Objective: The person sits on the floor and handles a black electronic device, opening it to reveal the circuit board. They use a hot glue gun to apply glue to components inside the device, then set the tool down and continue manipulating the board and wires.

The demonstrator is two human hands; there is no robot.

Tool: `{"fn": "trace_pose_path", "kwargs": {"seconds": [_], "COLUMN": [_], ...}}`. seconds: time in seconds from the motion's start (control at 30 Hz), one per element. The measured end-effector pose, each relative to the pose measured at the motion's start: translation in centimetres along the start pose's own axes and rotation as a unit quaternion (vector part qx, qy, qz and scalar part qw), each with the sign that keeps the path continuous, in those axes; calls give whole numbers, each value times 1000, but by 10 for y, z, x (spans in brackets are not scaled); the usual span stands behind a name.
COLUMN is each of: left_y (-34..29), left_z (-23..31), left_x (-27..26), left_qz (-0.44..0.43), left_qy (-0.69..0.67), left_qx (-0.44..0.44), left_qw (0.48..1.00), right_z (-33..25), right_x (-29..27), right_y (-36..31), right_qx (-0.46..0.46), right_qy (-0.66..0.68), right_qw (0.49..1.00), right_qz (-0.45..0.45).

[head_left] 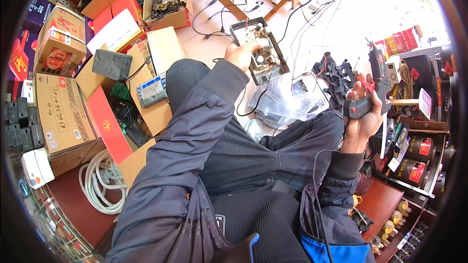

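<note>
My left hand (240, 57) grips the near left side of an opened black device housing (280, 64), which has a bare circuit board (262, 54) inside. Its fingers reach over the board's edge, and the underside of the grip is hidden. On the right, my right hand (364, 117) is wrapped round a dark grey pistol-shaped hand tool (360, 107) with a red trigger. The tool points up and away, well apart from the device. A clear plastic bag (292, 102) lies just beyond my knees, below the device.
Open cardboard boxes (168, 0) with electronic parts stand to the left, along with a coiled pale hose (100, 185). Black cables (222, 17) trail over the floor near a wooden stool (273, 7). Black strips (336, 75) lie ahead of my right hand. Shelves (419, 192) line the right.
</note>
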State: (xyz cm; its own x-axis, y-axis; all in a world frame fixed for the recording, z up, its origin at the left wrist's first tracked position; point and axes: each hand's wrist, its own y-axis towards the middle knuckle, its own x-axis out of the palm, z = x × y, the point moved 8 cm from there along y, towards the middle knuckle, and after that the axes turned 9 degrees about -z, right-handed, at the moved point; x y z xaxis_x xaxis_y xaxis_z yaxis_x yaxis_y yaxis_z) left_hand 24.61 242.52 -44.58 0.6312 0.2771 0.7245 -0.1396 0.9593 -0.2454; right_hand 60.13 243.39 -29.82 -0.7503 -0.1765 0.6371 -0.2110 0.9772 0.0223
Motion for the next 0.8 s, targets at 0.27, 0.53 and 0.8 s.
{"fn": "trace_pose_path", "kwargs": {"seconds": [0.27,0.53,0.8], "left_y": [-3,-16,-16], "left_z": [7,12,11], "left_x": [14,35,34], "left_qz": [-71,-129,-122], "left_qy": [-13,-44,-22], "left_qx": [33,12,16], "left_qw": [997,991,992], "right_z": [16,29,40], "right_x": [13,21,16], "right_y": [-5,-11,-20], "right_qx": [31,55,71], "right_qy": [22,56,60], "right_qw": [999,996,995], "right_qz": [0,-31,-42]}}
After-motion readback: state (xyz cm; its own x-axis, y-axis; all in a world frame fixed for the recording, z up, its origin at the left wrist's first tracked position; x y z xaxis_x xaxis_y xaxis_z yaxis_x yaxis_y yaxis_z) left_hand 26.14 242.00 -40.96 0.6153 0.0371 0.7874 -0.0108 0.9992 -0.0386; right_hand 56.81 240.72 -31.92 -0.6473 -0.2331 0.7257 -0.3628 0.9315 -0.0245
